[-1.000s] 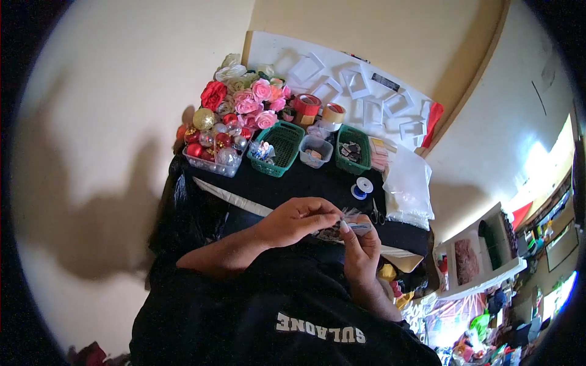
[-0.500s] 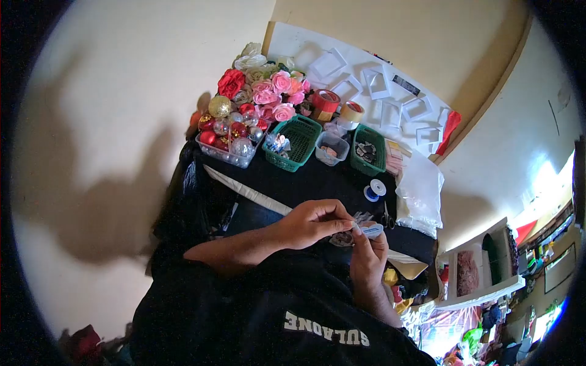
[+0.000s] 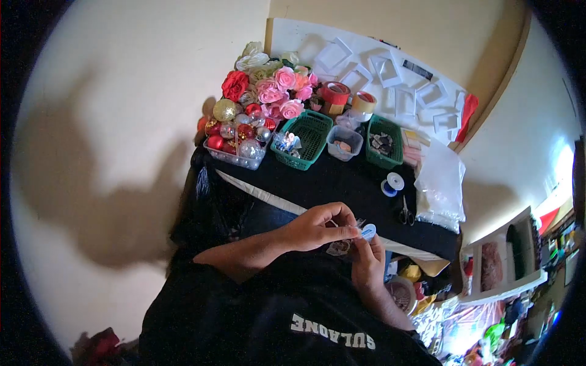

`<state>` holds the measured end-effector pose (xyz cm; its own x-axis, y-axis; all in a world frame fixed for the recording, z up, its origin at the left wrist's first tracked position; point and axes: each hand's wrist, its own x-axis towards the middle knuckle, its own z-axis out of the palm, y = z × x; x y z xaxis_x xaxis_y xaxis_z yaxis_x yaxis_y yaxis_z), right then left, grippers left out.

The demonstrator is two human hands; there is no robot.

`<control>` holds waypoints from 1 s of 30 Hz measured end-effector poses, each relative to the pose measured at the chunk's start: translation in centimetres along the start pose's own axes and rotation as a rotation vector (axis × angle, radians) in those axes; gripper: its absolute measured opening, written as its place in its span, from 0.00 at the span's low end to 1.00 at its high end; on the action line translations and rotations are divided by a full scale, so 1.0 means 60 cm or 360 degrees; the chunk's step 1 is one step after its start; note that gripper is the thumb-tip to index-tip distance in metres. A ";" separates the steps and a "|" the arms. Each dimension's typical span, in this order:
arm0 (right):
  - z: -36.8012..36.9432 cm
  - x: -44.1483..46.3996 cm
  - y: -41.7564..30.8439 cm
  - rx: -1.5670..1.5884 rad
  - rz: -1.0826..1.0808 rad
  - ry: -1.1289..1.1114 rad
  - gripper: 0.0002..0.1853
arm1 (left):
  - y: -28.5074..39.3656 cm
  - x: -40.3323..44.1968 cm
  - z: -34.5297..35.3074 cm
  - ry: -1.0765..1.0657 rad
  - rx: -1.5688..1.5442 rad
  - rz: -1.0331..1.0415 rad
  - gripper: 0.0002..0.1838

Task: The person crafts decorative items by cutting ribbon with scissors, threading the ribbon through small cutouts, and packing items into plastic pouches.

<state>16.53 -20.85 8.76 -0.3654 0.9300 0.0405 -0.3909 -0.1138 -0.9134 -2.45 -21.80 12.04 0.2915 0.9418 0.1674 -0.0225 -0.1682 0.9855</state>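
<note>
Fingers of the right hand (image 3: 368,266) pinch a small, flat white-and-blue piece (image 3: 368,232) before the black-clothed surface (image 3: 342,183); the left hand (image 3: 320,227) closes beside it, contents unclear. Fine handling seems in hand; the next move calls for steadiness.

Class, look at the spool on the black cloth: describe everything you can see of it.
The spool has a round white end, plastic by its look, with blue winding beneath; whether thread or wire is too small to tell. It appears to stand on its other end on the black cloth, in front of the right-hand green basket, close to the scissors. Only the cloth clearly touches it.
</note>
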 end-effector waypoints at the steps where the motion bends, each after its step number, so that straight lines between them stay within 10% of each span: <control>1: -0.006 0.001 0.005 0.0029 0.0036 -0.0051 0.10 | -0.006 0.002 -0.002 0.0008 -0.0040 0.0001 0.09; 21: -0.040 0.078 -0.007 -0.0306 0.0294 -0.0151 0.04 | -0.093 0.050 -0.061 -0.0289 -0.0321 -0.0425 0.10; 30: -0.143 0.273 0.040 -0.1121 -0.0268 0.0214 0.10 | -0.040 0.129 -0.194 0.0745 0.0341 -0.0027 0.23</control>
<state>16.84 -2.87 3.76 -0.2239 0.9550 0.1946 0.2191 0.2439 -0.9447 -11.24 -10.72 11.30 -0.1701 0.9661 0.1940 0.1893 -0.1612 0.9686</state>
